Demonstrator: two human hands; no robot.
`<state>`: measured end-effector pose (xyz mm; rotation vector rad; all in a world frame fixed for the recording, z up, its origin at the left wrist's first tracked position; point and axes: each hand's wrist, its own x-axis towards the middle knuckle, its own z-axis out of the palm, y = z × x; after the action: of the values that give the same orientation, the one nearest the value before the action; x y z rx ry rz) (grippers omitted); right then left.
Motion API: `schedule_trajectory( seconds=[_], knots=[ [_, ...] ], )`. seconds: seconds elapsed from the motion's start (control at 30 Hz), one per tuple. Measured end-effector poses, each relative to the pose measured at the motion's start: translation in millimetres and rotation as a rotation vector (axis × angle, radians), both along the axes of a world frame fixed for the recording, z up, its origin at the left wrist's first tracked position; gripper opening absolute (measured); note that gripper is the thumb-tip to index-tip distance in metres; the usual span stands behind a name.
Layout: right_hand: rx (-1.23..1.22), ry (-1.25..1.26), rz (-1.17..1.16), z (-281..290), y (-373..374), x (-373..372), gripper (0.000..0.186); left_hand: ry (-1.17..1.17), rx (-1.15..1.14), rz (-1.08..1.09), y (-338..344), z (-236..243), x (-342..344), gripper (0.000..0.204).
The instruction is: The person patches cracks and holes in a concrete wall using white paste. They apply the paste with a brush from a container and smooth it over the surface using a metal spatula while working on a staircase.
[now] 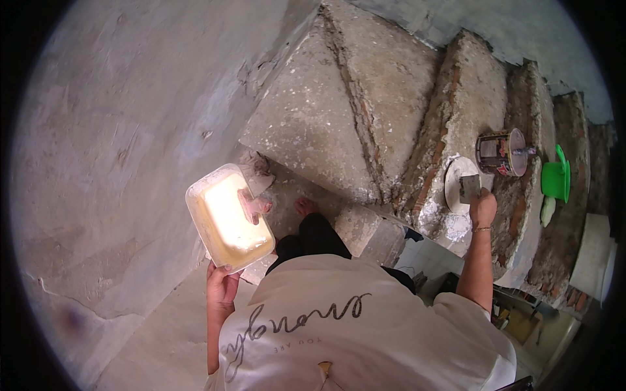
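My left hand (pixel 223 284) grips the near edge of a shallow rectangular plastic tub (pixel 207 215), pale with a yellowish inside and a bright glare. A pinkish shape (pixel 254 207) shows at its right side; I cannot make out what it is. Out to the right, my right hand (pixel 482 208) is closed on a putty knife (pixel 469 189) with a flat grey blade. That blade is over a round whitish disc (pixel 452 186), which lies on a step. Whether they touch, I cannot tell.
Rough concrete steps (pixel 391 98) with crumbling edges rise to the right. A paint bucket (pixel 501 155) stands beyond the disc, and a green plastic dipper (pixel 556 179) is farther right. The bare plaster wall (pixel 124 130) fills the left. My foot (pixel 305 207) is on the stairs.
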<state>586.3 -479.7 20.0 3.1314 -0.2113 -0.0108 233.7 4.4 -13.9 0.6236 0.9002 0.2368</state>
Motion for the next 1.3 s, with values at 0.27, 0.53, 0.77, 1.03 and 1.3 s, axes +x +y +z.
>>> schedule_trajectory(
  seconds=[0.27, 0.53, 0.77, 1.03, 1.3],
  knots=[
    [-0.044, -0.149, 0.052, -46.6, -25.4, -15.6, 0.017, 0.031, 0.044, -0.049, 1.1, -0.8, -3.8, 0.071],
    [-0.057, -0.28, 0.034, -33.7, -32.3, 5.2, 0.02, -0.007, -0.007, 0.025, -6.8, 0.9, -3.6, 0.06],
    [-0.061, -0.061, 0.066, -13.9, -18.5, 13.9, 0.025, -0.032, 0.01, 0.045, -2.6, 7.7, -11.4, 0.057],
    [0.512, 0.12, -0.166, -13.6, -87.3, 37.7, 0.014, -0.048, -0.044, 0.041, 2.5, -21.6, -19.0, 0.059],
    [1.492, 0.581, -0.198, -11.6, 143.8, 21.4, 0.03, -0.084, -0.1, 0.035, -6.0, -36.2, -39.1, 0.063]
  ],
)
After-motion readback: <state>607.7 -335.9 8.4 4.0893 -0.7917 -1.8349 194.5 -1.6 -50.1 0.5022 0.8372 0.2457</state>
